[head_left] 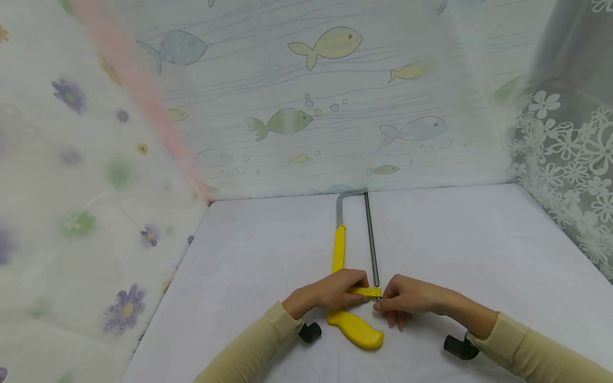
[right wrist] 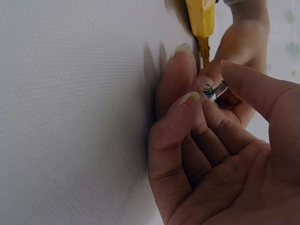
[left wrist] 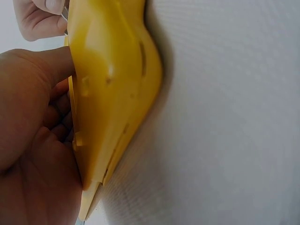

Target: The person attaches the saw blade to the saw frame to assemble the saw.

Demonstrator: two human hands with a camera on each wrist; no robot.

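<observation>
A hacksaw with a yellow handle and a grey metal bow lies on the white table, its far end toward the back. Its blade runs along the right side. My left hand grips the yellow frame just above the handle, fingers reaching under the crosspiece that bears the blade's near end. At that end, my right hand pinches a small metal wing nut between thumb and index finger. A threaded bolt end shows beside it. The other right fingers are loosely bent near the tabletop.
White cloth covers the table. A fish-patterned curtain hangs along the back edge, with a flowered one at left and white lace at right. Black wrist cameras sit under the left cuff and right cuff.
</observation>
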